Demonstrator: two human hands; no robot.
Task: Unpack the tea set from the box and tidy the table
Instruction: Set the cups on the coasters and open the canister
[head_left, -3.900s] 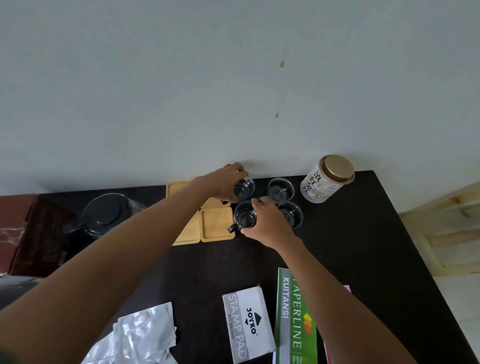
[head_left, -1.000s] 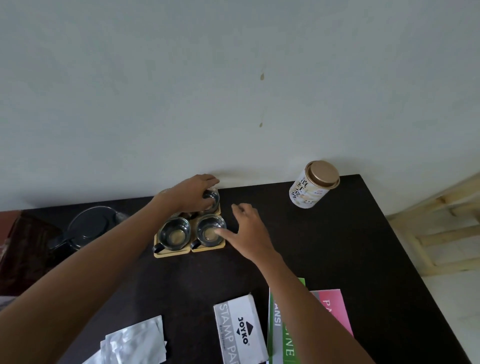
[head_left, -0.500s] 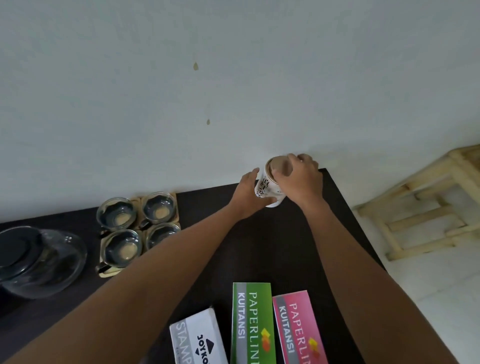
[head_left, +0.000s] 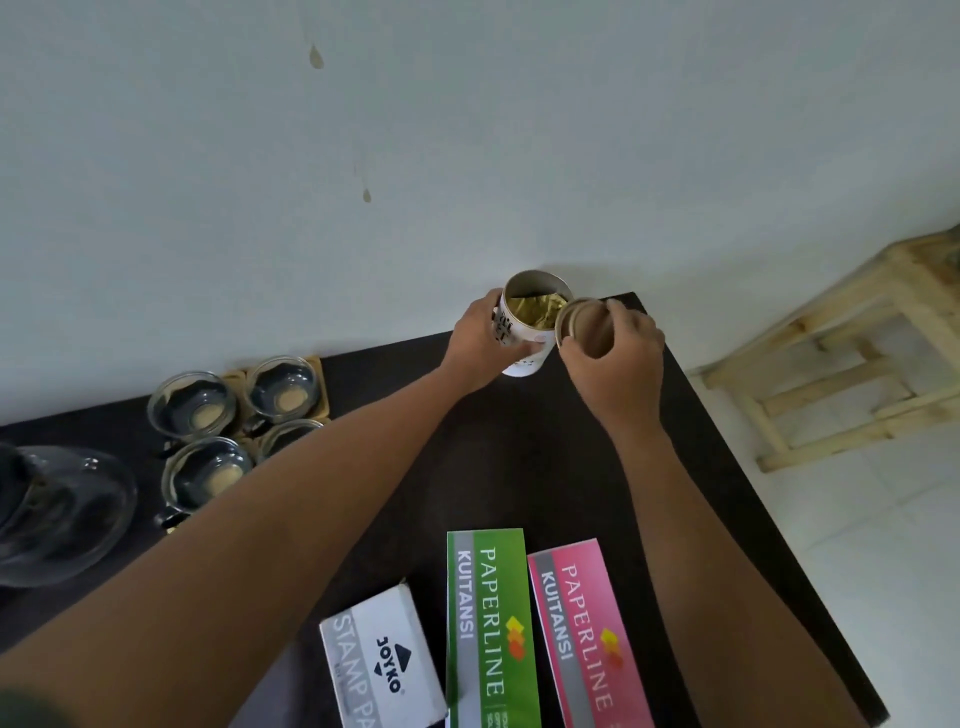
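Canister (head_left: 524, 338) of tea, white with dark print, stands open near the table's (head_left: 545, 457) far right corner, gold foil showing inside; your left hand (head_left: 480, 345) wraps its side. Your right hand (head_left: 615, 358) pinches the tan lid (head_left: 584, 327) just beside the rim. Four glass cups (head_left: 280, 387) sit on wooden coasters (head_left: 319, 384) at the far edge.

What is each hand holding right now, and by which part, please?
Left hand wraps the open canister by its side; right hand holds the lid by its rim.

Bare table (head_left: 519, 467) mid: free lane betw cups (head_left: 234, 431) left & receipt books (head_left: 524, 623) near edge; canister (head_left: 524, 338) blocks far corner.
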